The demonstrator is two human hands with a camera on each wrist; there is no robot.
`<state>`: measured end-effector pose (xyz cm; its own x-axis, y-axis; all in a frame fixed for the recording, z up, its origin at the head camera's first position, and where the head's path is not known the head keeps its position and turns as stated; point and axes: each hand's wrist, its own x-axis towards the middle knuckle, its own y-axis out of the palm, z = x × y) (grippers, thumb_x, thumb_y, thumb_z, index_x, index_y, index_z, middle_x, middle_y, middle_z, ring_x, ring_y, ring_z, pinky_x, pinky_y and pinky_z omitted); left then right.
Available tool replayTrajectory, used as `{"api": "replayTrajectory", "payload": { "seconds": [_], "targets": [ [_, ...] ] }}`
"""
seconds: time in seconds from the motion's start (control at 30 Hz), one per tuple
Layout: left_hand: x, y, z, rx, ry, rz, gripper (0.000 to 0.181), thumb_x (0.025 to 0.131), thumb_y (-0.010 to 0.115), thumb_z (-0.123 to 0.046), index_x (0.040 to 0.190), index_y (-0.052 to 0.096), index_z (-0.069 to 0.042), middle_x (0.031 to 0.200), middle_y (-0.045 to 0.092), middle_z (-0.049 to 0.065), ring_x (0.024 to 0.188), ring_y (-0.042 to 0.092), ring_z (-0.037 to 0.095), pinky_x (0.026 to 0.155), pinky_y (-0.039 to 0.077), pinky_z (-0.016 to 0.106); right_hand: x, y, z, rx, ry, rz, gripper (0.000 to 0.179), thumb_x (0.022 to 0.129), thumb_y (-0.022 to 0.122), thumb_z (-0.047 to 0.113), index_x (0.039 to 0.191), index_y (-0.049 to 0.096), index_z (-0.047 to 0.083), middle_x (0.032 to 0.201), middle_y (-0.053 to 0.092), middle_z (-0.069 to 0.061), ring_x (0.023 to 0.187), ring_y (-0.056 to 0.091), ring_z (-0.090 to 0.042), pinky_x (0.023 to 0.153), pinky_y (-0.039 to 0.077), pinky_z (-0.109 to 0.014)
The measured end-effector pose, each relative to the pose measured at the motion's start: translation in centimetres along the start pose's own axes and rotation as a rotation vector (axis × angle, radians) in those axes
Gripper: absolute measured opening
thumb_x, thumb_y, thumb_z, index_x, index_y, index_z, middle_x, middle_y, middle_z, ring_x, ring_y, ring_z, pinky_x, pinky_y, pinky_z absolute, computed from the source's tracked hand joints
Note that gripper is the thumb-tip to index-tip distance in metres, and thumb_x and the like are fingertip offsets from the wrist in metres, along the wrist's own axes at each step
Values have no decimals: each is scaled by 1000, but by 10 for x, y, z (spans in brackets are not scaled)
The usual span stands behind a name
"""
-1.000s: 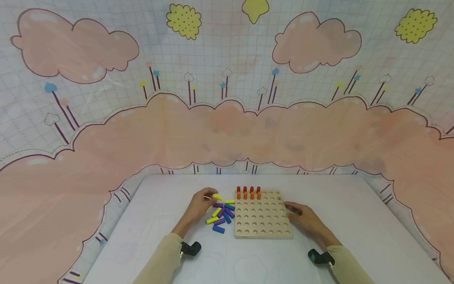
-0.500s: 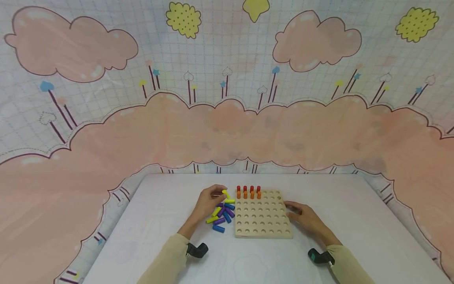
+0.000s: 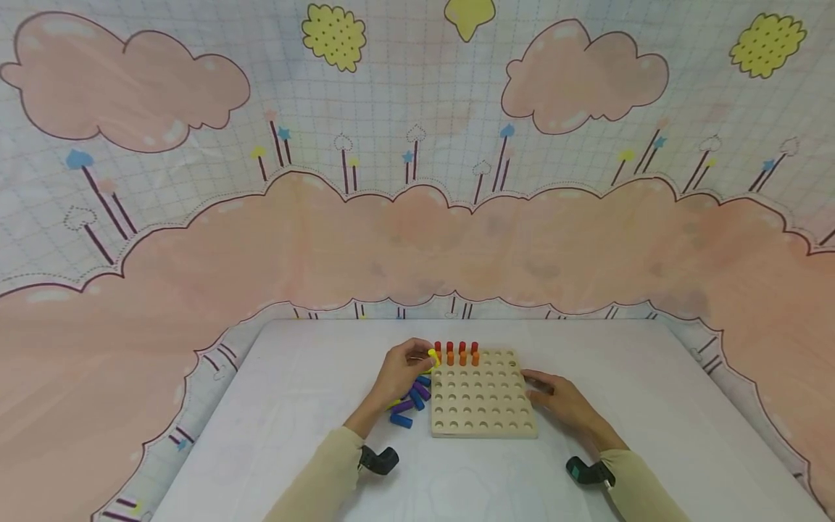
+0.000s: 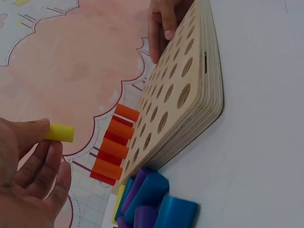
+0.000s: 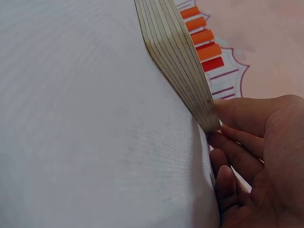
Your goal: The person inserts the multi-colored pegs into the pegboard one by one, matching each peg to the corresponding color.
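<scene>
My left hand [image 3: 399, 371] pinches a yellow peg [image 4: 61, 133] between thumb and fingertips. It stands over the back left corner of a wooden pegboard [image 3: 484, 406], beside the pegs there. Several orange pegs [image 3: 463, 359] stand upright in a row of holes, with a row of red pegs [image 3: 462, 346] behind them. At the board's right edge, my right hand [image 3: 566, 402] grips it with thumb and fingers. The right wrist view shows the thumb [image 5: 242, 114] at the upper side of that edge and other fingers curled low near the table.
Loose blue pegs [image 3: 401, 420], purple pegs [image 3: 402, 407] and yellow ones lie in a heap left of the board, partly hidden by my left hand. All rest on a white table [image 3: 313, 362]. A patterned cloth [image 3: 417, 246] rises behind it.
My left hand has moved right from the heap to the board's back left corner, carrying the yellow peg, which has turned more upright. My right hand has stayed at the board's edge.
</scene>
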<state>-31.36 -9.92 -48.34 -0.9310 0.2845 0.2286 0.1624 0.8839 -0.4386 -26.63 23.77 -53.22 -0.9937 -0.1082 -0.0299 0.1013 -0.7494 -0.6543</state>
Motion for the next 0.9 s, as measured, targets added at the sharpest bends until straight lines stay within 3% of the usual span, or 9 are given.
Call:
{"api": "replayTrajectory", "payload": {
  "seconds": [0.27, 0.47, 0.9],
  "targets": [
    [4, 16, -6, -2, 3, 31, 26, 93, 67, -15, 117, 64, -6, 107, 68, 6, 100, 64, 17, 89, 55, 28, 1, 0, 0, 5, 8, -3, 47, 94, 65, 24, 140, 55, 16, 140, 58, -11, 119, 57, -26, 97, 47, -42],
    [9, 30, -8, 11, 20, 39, 25, 91, 69, -14, 114, 66, -2, 104, 69, 7, 95, 66, 17, 86, 55, 28, 2, 1, -4, 2, 21, -2, 47, 93, 66, 27, 139, 56, 17, 138, 59, -10, 115, 57, -24, 93, 47, -38],
    [15, 56, -12, 13, 34, 40, 18, 90, 70, -13, 108, 71, -8, 101, 72, 5, 91, 66, 14, 82, 55, 25, 1, 2, -6, 10, -12, -10, 49, 94, 65, 27, 140, 55, 15, 140, 57, -13, 125, 55, -32, 103, 45, -51]
  ]
}}
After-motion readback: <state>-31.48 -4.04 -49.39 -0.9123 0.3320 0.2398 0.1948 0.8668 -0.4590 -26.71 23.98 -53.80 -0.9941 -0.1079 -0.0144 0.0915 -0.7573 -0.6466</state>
